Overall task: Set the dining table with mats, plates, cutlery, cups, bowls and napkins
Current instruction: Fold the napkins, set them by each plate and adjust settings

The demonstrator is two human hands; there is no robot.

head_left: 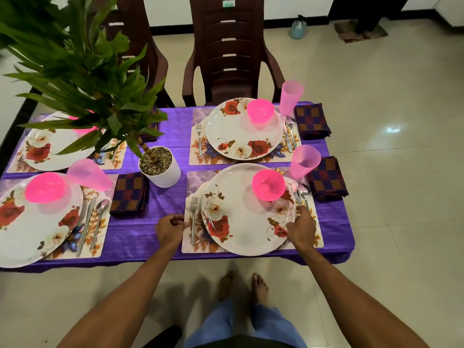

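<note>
The near-right setting lies before me: a floral mat (pixel 198 243) under a rose-patterned plate (pixel 242 229) that carries a pink bowl (pixel 268 185). A fork (pixel 193 219) lies left of the plate. A knife (pixel 294 188) and spoon (pixel 304 191) lie on its right, with a pink cup (pixel 304 162) and checked napkin (pixel 327 178) beyond them. My left hand (pixel 170 228) has curled fingers that pinch the mat's left edge. My right hand (pixel 302 228) grips the handles of the knife and spoon beside the plate's rim.
Three more settings with plates, bowls, cups and napkins fill the purple tablecloth (pixel 140 234). A potted plant (pixel 160 167) stands in the middle, its leaves hiding part of the far-left setting. Two brown chairs (pixel 228 59) stand at the far side. Tiled floor surrounds the table.
</note>
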